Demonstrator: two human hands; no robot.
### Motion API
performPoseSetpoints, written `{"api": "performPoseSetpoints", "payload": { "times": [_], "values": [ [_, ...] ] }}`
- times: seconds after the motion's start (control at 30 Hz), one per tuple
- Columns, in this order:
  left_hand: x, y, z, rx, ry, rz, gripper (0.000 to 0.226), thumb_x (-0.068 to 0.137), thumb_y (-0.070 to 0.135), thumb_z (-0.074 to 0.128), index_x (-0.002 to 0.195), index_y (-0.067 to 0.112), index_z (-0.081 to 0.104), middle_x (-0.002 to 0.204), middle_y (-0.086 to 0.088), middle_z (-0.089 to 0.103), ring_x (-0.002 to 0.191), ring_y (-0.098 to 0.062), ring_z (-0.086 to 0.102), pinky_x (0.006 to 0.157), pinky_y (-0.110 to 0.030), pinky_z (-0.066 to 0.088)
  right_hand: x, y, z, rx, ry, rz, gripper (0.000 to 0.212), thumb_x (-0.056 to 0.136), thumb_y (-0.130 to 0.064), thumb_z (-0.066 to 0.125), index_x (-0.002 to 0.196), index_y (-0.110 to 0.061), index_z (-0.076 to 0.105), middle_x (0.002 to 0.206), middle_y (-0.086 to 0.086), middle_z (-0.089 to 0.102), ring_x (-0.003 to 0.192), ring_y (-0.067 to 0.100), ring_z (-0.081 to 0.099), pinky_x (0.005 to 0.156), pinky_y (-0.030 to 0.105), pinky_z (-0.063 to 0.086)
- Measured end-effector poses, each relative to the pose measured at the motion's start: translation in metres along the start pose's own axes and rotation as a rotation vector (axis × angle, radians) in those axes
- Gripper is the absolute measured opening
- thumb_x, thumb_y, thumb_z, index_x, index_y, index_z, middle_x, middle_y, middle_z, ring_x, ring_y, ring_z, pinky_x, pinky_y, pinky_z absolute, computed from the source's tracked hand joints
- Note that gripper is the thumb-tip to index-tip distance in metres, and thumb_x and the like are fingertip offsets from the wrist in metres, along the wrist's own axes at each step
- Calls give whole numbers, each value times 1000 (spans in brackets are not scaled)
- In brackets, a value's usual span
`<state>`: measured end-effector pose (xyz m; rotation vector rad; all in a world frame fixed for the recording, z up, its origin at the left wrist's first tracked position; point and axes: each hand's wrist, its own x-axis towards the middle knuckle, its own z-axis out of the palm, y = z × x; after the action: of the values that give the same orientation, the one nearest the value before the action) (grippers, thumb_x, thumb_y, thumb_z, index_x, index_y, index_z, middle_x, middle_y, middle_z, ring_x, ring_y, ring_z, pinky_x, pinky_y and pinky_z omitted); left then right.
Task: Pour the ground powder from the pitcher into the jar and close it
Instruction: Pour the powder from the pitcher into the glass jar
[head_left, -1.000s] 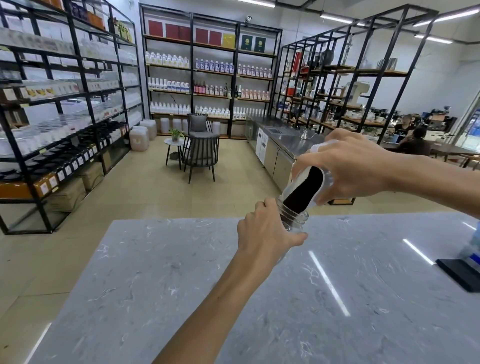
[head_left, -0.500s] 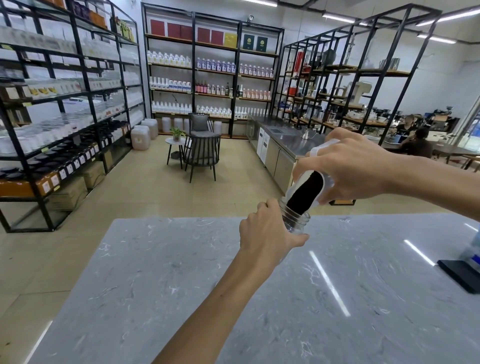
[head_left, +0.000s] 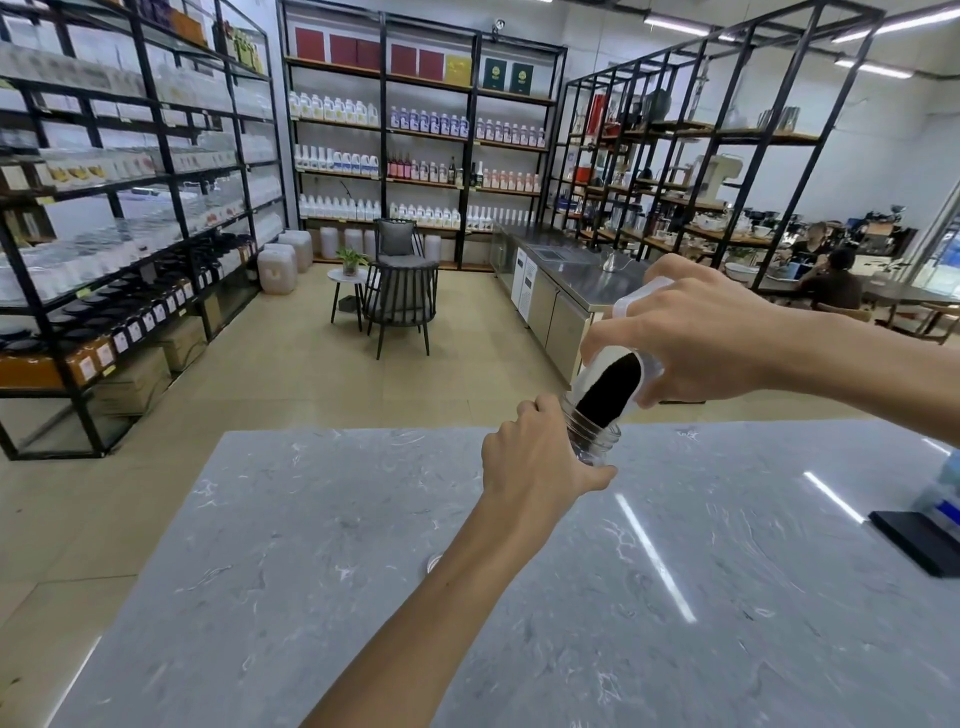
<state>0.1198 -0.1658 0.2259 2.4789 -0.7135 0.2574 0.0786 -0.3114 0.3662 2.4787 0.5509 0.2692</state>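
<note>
A clear glass jar (head_left: 597, 441) stands near the far edge of the grey marble table (head_left: 519, 597). My left hand (head_left: 535, 467) is wrapped around the jar's side and hides most of it. My right hand (head_left: 696, 343) grips a clear plastic pitcher (head_left: 628, 358), tilted steeply with its mouth down over the jar's opening. Dark ground powder (head_left: 608, 389) lies along the lower inside of the pitcher and reaches into the jar mouth. A small round thing that may be the jar's lid (head_left: 434, 562) peeks out from behind my left forearm.
A black flat scale or pad (head_left: 919, 540) with a blurred bottle (head_left: 943, 493) on it sits at the table's right edge. Beyond the table are shelving racks (head_left: 130, 208), a chair (head_left: 400, 296), a steel counter (head_left: 566, 280) and seated people (head_left: 831, 280).
The view shifted slightly. The pitcher stays tipped over the jar and the powder has slid a little further down toward the jar mouth. Both hands keep their grips.
</note>
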Motion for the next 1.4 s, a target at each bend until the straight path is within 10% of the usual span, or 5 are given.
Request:
{"api": "performPoseSetpoints", "payload": {
  "times": [0.9,1.4],
  "values": [
    [5,-1,3,-60,54,-59,75,69,66,76,113,11,50,93,2,46,80,-23,50,67,-33,33,21,-2,-3,-178,62,-160,83,49,-53,90,116,-42,42,85,-15,72,73,15,69,93,42,36],
    [40,30,-29,-252,238,-127,86,67,68,77,126,12,48,116,-5,62,107,-29,63,72,-34,35,40,29,-72,-403,119,-282,82,47,-44,92,119,-38,53,77,-12,71,71,14,69,100,50,41]
  ]
}}
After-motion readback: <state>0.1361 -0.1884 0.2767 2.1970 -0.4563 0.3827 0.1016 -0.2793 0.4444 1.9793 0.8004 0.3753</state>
